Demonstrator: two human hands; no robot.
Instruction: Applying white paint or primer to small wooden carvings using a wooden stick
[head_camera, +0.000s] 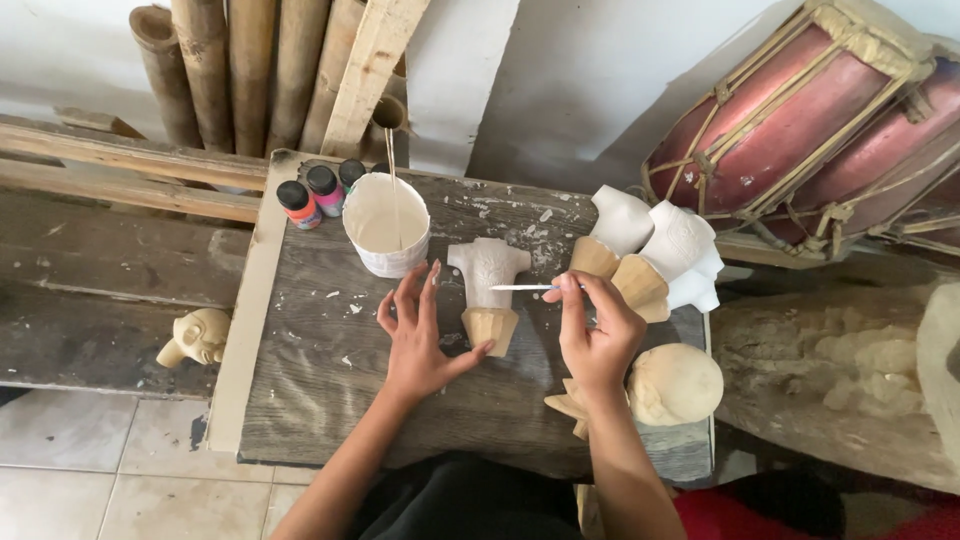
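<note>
Nearest you, your left hand (418, 335) lies spread wide on the tabletop (330, 400), thumb tip against the bare wooden base of the small carved torso (489, 290); keep that thumb firm so the piece cannot slide. Your right hand (596, 335) pinches a thin brush (522, 288), its tip on the torso's right edge, near mid-tabletop. I'd work in short, light strokes and rest your wrist. Beside that hand sit a round carved head (676, 384) and, farther right, more white-coated torsos (665, 250). Farther off, the white paint cup (386, 222) with its stick stands left, with small paint bottles (320, 192) behind.
</note>
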